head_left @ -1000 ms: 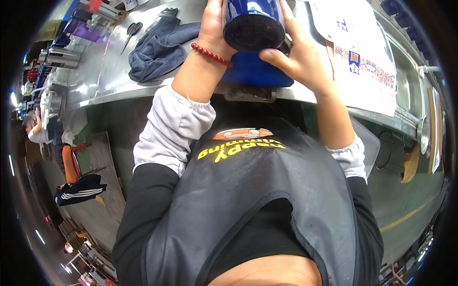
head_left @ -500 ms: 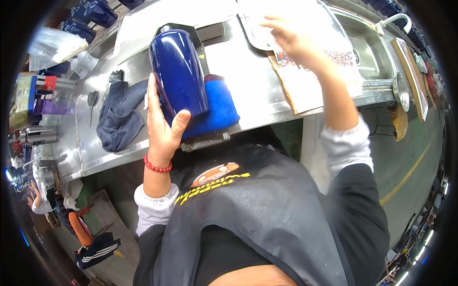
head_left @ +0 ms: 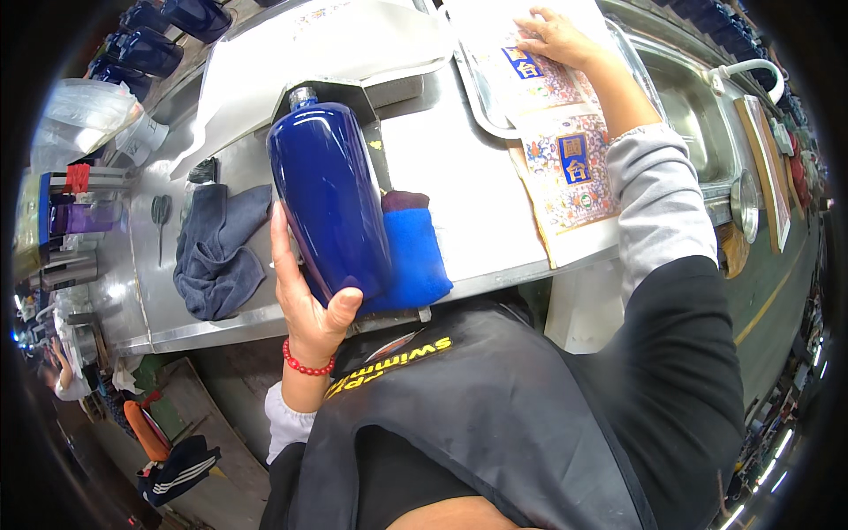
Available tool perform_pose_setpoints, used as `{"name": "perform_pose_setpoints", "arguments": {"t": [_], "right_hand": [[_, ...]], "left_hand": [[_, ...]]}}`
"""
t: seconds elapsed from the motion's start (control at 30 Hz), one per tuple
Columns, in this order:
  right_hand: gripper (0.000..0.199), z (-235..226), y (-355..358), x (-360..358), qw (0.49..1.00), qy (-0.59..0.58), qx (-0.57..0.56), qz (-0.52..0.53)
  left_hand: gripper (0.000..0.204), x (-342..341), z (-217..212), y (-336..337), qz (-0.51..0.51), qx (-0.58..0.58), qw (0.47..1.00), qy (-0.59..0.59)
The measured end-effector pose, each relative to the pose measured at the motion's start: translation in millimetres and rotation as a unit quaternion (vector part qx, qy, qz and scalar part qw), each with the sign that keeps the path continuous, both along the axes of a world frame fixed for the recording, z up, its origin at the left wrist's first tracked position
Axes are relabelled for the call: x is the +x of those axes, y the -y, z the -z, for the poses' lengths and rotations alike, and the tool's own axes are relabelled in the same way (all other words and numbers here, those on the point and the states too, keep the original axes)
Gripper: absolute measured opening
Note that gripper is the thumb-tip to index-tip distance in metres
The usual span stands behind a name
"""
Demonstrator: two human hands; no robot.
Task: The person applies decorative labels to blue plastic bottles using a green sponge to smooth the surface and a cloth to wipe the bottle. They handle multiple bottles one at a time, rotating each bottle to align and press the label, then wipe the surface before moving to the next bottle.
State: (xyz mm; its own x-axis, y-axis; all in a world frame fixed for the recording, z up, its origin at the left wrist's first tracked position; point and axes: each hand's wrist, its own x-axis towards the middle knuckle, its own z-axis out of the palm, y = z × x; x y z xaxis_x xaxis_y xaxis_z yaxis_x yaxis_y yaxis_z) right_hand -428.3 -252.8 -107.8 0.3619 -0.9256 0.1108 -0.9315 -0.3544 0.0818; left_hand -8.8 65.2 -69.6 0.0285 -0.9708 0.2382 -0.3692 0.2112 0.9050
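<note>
A glossy dark blue bottle [head_left: 327, 185] lies tilted on a dark angular cradle [head_left: 358, 93], its neck pointing away from me. My left hand [head_left: 309, 305], with a red bead bracelet, grips the bottle's base end, thumb on one side and fingers along the other. Beneath and beside the base is a folded bright blue cloth [head_left: 415, 261]. My right hand [head_left: 561, 40] reaches far forward, fingers stretched out over a patterned printed sheet [head_left: 548, 75] at a metal tray [head_left: 481, 97]. Nearer me lies another printed sheet [head_left: 574, 199] with a blue label block.
A crumpled grey cloth [head_left: 221, 252] and scissors [head_left: 160, 221] lie on the steel bench at left. A sink [head_left: 685, 102] with a white faucet [head_left: 751, 71] is at right. More blue bottles [head_left: 146, 51] stand at far left. White paper [head_left: 327, 49] covers the back.
My right hand has come down from above the tray onto the printed sheet. The view has shifted, so the bench appears lower. My left hand still holds the bottle.
</note>
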Motion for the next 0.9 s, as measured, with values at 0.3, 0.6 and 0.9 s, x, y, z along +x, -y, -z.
{"name": "perform_pose_setpoints", "arguments": {"t": [0.3, 0.6, 0.9], "right_hand": [[0.069, 1, 50, 17, 1.000, -0.027, -0.003, -0.002], [0.086, -23, 130, 21, 0.994, -0.089, 0.063, -0.007], [0.104, -37, 172, 12, 0.984, -0.172, 0.029, -0.032]], "left_hand": [[0.125, 6, 2, 0, 0.012, -0.001, 1.000, 0.019], [0.128, 6, 1, 0, 0.027, 0.008, 0.999, -0.016], [0.130, 14, 9, 0, 0.051, 0.000, 0.999, -0.009]]}}
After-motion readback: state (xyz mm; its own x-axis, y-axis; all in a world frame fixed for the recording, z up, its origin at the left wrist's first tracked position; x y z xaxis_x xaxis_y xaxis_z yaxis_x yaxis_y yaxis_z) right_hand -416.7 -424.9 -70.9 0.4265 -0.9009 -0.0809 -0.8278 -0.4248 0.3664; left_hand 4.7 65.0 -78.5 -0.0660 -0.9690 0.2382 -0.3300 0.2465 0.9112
